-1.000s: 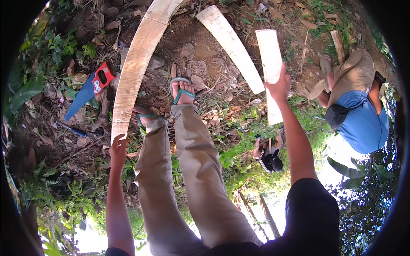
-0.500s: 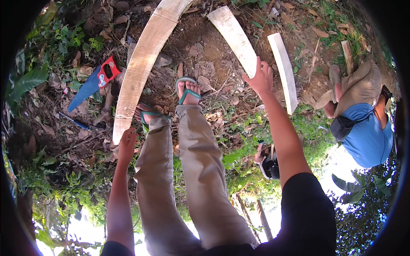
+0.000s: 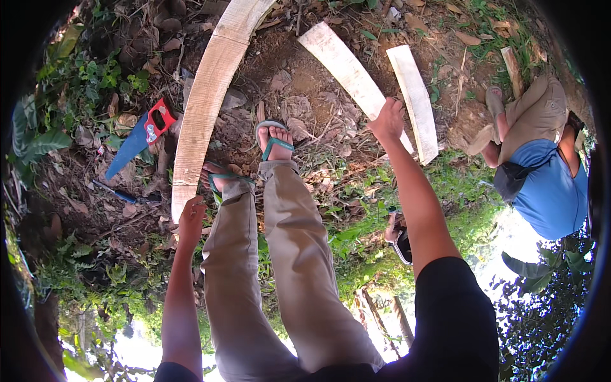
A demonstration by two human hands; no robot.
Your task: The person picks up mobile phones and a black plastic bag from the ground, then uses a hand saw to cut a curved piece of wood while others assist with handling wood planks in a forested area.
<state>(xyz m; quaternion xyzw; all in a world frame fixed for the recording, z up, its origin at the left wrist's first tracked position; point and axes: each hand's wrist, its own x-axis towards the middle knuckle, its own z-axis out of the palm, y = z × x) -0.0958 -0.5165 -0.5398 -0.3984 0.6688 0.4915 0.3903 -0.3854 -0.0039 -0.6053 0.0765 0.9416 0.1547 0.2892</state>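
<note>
My right hand [image 3: 387, 121] is closed around the edge of a pale wooden plank [image 3: 342, 62] in the head view, and the plank's near end shows past my wrist. Beside it, to the right, lies a second short plank [image 3: 412, 102]. On the left, a longer, curved-looking plank [image 3: 207, 95] runs from the top of the view down to my left hand [image 3: 191, 219]. The fingers of that hand are loosely curled at the plank's near end. Whether they grip anything is hidden.
A handsaw [image 3: 141, 137] with a red handle and a blue-handled tool [image 3: 118, 191] lie on the leafy ground at left. My sandalled feet [image 3: 275, 140] stand between the planks. At right, a person in a blue shirt [image 3: 547, 191] crouches; another person [image 3: 400, 239] is partly hidden behind my right arm.
The plank in my right hand now reaches past the hand, closer to the short plank beside it. My left hand stays by the long plank's near end. The view has shifted slightly.
</note>
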